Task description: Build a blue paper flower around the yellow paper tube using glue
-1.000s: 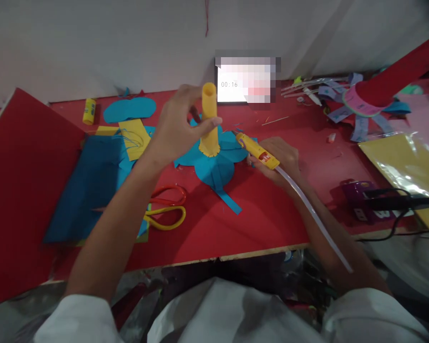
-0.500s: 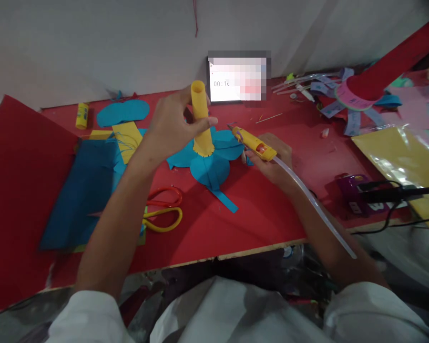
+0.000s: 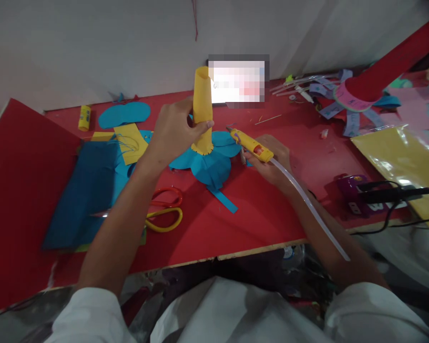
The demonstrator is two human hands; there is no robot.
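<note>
My left hand [image 3: 177,126] is closed around a yellow paper tube [image 3: 202,97] that stands nearly upright. The tube's notched lower edge rests at the centre of blue paper petals [image 3: 212,166]. From under the petals a narrow blue paper strip [image 3: 224,200] sticks out toward me. In my right hand [image 3: 270,159] is a yellow glue gun [image 3: 252,144], its tip pointing left at the petals. A clear glue stick [image 3: 311,209] trails from the gun's back over my right forearm. Scissors [image 3: 166,221] with red and yellow handles lie by my left forearm.
Blue sheets [image 3: 82,190] and a yellow piece [image 3: 131,143] lie left, by a red board [image 3: 25,200]. A glue tube [image 3: 85,118] stands behind them. A lit screen [image 3: 236,85] leans on the wall. At right are a purple box [image 3: 353,188] with cables and a yellow packet [image 3: 396,162].
My left hand has lifted the yellow tube slightly, and the blue petals have risen and tilted with it. The glue gun in my right hand has shifted slightly left.
</note>
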